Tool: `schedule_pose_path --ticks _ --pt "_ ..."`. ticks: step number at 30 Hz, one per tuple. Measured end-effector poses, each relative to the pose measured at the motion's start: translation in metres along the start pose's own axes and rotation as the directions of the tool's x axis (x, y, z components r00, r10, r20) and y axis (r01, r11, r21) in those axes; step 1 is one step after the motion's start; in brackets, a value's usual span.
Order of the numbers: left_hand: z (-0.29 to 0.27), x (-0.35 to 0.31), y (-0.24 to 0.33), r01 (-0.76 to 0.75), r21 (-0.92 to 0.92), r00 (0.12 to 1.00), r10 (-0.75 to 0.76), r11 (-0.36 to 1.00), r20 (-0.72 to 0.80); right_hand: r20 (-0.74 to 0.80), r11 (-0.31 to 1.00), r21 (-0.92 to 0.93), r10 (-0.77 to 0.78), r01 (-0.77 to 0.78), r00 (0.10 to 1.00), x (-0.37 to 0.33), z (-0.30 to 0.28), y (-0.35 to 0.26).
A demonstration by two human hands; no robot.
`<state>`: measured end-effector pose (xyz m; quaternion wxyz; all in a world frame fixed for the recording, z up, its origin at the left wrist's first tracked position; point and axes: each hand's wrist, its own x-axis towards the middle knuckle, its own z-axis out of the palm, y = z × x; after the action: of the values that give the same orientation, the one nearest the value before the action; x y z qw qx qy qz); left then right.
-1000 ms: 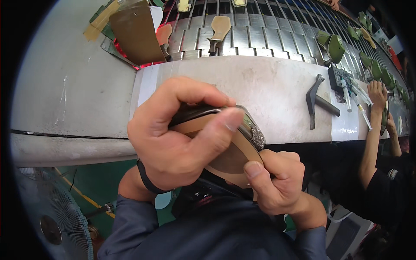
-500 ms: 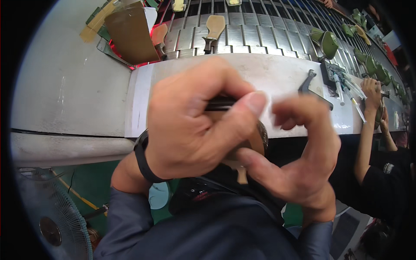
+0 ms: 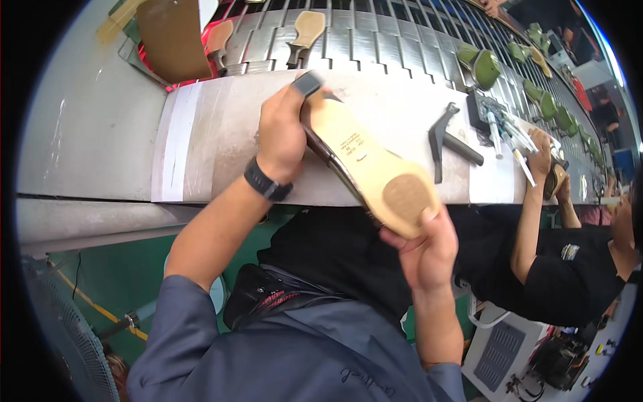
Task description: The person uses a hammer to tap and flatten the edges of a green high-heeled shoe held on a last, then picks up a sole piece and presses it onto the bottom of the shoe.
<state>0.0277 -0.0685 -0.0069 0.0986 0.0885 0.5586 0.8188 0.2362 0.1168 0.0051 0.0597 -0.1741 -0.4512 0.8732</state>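
I hold one tan-soled high-heeled shoe with a dark upper (image 3: 365, 161) between both hands, sole facing up toward me, tilted so the heel end points away from me and the toe end comes toward my body. My left hand (image 3: 281, 134) grips the heel end: the fingers are curled shut around the dark heel block and the side of the shoe, and a black wristband (image 3: 266, 181) sits on that wrist. My right hand (image 3: 425, 251) supports the toe end from below: its fingers are closed on the edge of the forepart, with the thumb pressed against the round tan sole patch. The shoe lies above the near edge of the grey metal tabletop (image 3: 221, 134), partly over my lap.

Beyond my right-hand fingers, a dark grey metal hand tool (image 3: 447, 139) lies on the tabletop, well apart from the shoe. Beyond my left-hand fingers runs a slatted metal conveyor (image 3: 395, 37) carrying tan shoe soles on stands (image 3: 305, 30) and, further right, olive-green shoe parts (image 3: 485, 63). A brown cardboard piece (image 3: 171, 37) stands to the far left of my left-hand fingers. To the right of my right hand, a person in a black shirt (image 3: 556, 268) works at the same tabletop.
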Motion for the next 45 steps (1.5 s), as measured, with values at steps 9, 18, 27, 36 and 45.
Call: schedule_pose_path --ticks 9,18,27,36,45 --pt "0.011 0.016 0.010 -0.352 0.254 0.858 0.202 0.901 0.473 0.421 0.323 -0.767 -0.398 0.554 0.815 0.054 0.078 -0.052" --pt "0.002 0.011 0.011 -0.250 0.203 0.880 0.134 0.947 0.456 0.793 -0.174 -0.510 -0.474 0.843 0.382 0.072 0.085 -0.043" --pt "-0.004 0.016 0.013 -0.447 0.278 0.815 0.260 0.850 0.517 0.766 -0.224 -0.573 -0.488 0.788 0.419 0.081 0.090 -0.020" --pt "-0.001 0.023 0.020 -0.374 0.265 0.857 0.221 0.889 0.465 0.847 -0.397 -0.451 -0.474 0.800 0.242 0.113 0.085 -0.019" --pt "0.021 0.058 0.005 -0.283 0.351 0.909 0.132 0.893 0.395 0.177 0.660 -0.742 0.024 0.117 0.984 0.127 0.059 -0.033"
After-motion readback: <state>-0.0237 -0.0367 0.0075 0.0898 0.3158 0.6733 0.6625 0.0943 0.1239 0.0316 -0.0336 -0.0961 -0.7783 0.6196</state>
